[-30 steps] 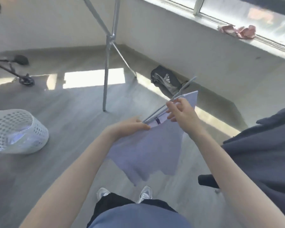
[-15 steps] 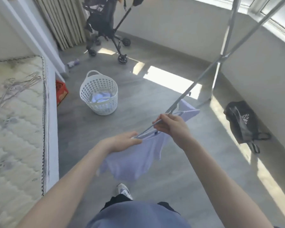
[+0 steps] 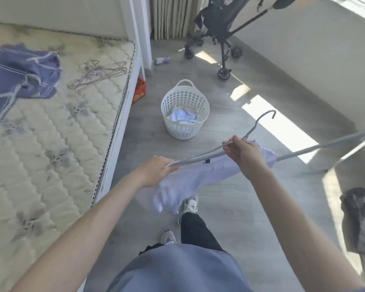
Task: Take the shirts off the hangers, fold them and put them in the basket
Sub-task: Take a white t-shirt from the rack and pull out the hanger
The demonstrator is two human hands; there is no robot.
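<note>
A pale lilac shirt (image 3: 183,184) hangs from a grey wire hanger (image 3: 200,158) held in front of me. My left hand (image 3: 156,172) grips the shirt's shoulder at the hanger's left end. My right hand (image 3: 243,154) pinches the hanger near its neck, its hook (image 3: 266,116) pointing up to the right. Part of the shirt drapes behind my right hand. A white perforated basket (image 3: 184,126) stands on the floor beyond my hands, with folded pale clothes inside.
A quilted mattress (image 3: 51,144) fills the left, with several bare hangers (image 3: 97,74) and a blue garment (image 3: 15,79) on it. A stroller (image 3: 217,34) stands at the back. A drying rack's grey leg (image 3: 325,146) crosses at right, near a black bag (image 3: 360,226).
My view has swung left, bringing the mattress and basket closer. The hanger's hook now shows free of the rack, and the hands have kept their hold.
</note>
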